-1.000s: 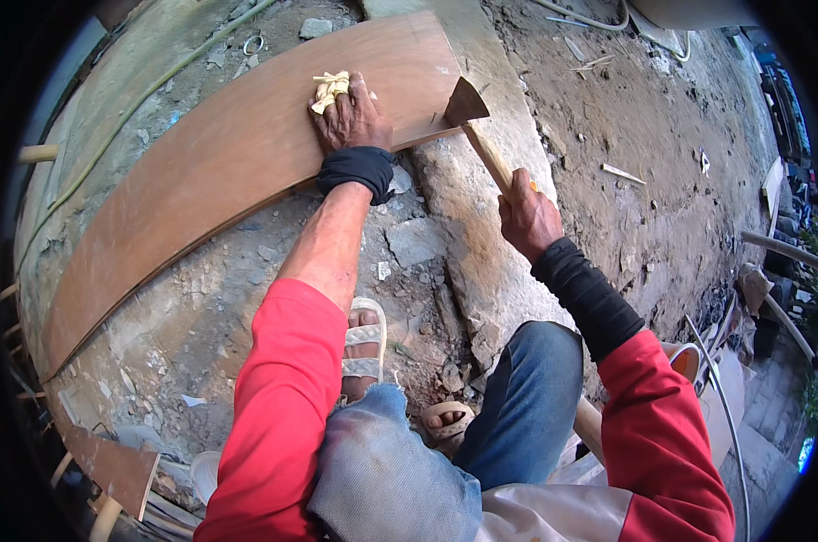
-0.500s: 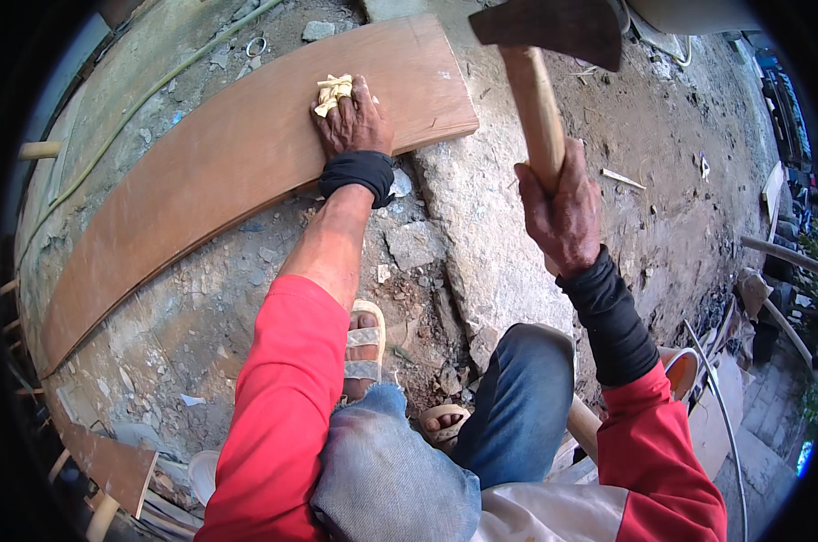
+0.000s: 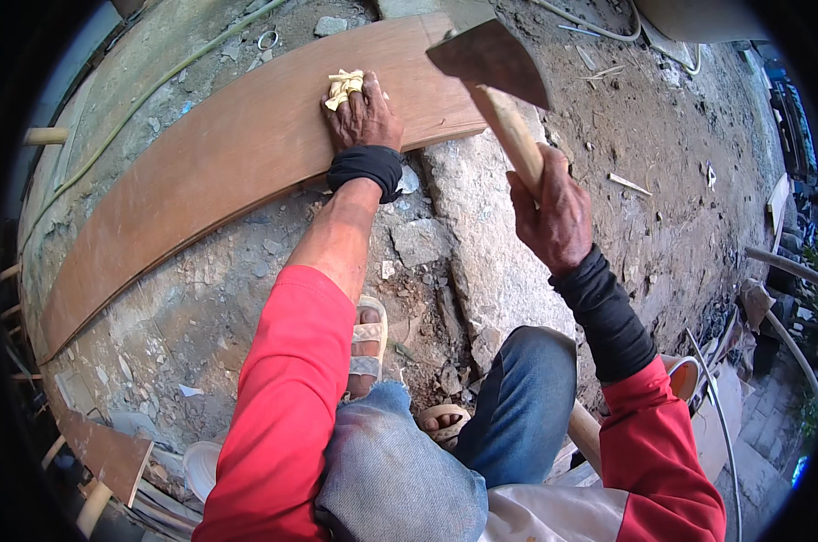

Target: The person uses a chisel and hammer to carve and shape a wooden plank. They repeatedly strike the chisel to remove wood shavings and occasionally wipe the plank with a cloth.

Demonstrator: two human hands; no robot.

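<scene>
A long, curved brown wooden board (image 3: 219, 149) lies across the ground, running from the far middle to the lower left. My left hand (image 3: 368, 122) rests flat on its surface near the wider right end, fingers stretched out. Pale yellow strips (image 3: 344, 88) are bunched at those fingers; whether they are wrapped round a finger is unclear. In my right hand (image 3: 558, 217) is a hatchet (image 3: 492, 68), gripped by its light wooden handle. Its broad dark metal head hangs in the air over the board's right end, tilted to the left.
Below the board's right end runs a rough concrete slab (image 3: 499, 244). Broken stones (image 3: 420, 242) and rubble lie around my sandalled feet. A hose (image 3: 129, 135) curves along the left. Another brown board piece (image 3: 106, 461) is at lower left, and poles (image 3: 784, 264) stick in from the right.
The hatchet has swung left and a little down, its head now in front of the board's right end. My left hand stays on the board; the view has shifted slightly.
</scene>
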